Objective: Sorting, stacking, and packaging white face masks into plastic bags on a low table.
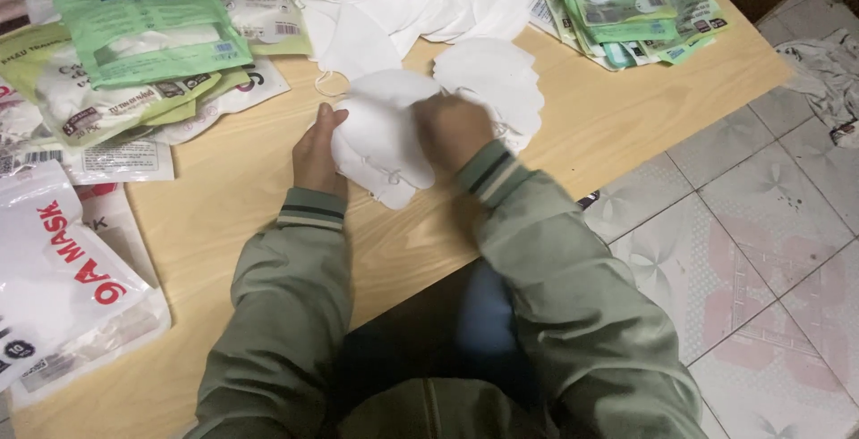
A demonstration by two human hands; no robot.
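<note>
Matt white fabric masks point(385, 135), glossy plastic pouches point(134, 36), smooth pale wood table point(626, 117), glazed floor tiles point(752, 224).

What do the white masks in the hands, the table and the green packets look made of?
White masks: soft matte fabric, probably non-woven; they fold limply. Table: pale wood or wood-look laminate, with visible grain. Green packets: thin plastic film, glossy and crinkled.

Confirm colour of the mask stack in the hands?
White, plain, no pattern; the mask stack shows best in the head view, held between left hand and right hand.
</note>
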